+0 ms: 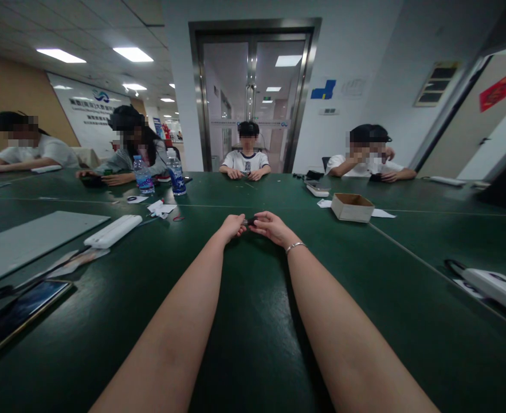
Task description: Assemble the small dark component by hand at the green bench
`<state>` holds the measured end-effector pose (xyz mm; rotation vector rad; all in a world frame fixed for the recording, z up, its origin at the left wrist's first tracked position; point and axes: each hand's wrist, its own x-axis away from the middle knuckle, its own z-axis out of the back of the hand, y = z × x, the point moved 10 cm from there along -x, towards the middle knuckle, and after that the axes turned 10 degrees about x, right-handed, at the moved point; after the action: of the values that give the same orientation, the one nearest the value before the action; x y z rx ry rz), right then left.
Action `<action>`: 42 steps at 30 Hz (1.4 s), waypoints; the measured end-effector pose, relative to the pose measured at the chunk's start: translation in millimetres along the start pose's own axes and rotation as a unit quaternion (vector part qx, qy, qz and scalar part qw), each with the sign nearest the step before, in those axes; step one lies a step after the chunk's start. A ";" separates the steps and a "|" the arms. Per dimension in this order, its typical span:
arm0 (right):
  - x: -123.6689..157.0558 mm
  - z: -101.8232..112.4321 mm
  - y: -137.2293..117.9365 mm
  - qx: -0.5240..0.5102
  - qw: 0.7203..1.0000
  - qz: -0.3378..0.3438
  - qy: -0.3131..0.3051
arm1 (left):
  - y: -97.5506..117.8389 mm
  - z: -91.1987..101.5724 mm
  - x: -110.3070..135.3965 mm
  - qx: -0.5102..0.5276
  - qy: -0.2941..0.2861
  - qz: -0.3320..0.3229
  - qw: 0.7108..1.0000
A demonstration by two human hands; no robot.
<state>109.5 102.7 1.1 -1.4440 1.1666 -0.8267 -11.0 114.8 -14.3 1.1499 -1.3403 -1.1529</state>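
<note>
Both arms reach forward over the green table (253,298). Between my hands is a small dark object (251,221) with a greyish end toward the left; it is too small to make out its kind. The fingers of my left hand (232,225) are pinched on the greyish end. My right hand (273,227), with a silver bracelet (295,247) at the wrist, grips the dark end between thumb and fingers. Part of the object is hidden by the fingertips.
To the left lie a phone (23,315), a white power strip (114,230) and a grey board (33,238). Two bottles (177,175) stand farther back. A cardboard box (352,207) sits right of my hands, another white strip (499,289) at far right. Several people sit across the table.
</note>
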 end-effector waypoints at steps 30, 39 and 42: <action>0.0 4.0 -7.3 -0.015 0.998 0.018 0.062 | 3.1 -3.7 -10.2 0.028 -0.013 -0.066 0.997; -4.4 -16.0 -30.9 0.071 0.992 0.099 0.031 | 1.2 3.2 -5.3 0.137 0.012 -0.007 0.990; -5.9 -7.4 -28.0 0.114 0.987 0.087 0.069 | 4.4 5.7 -8.5 0.108 0.024 -0.043 0.993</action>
<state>107.2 105.2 30.4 -1.0961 1.2388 -0.9158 -16.4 124.0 -11.0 1.3932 -1.4166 -1.0528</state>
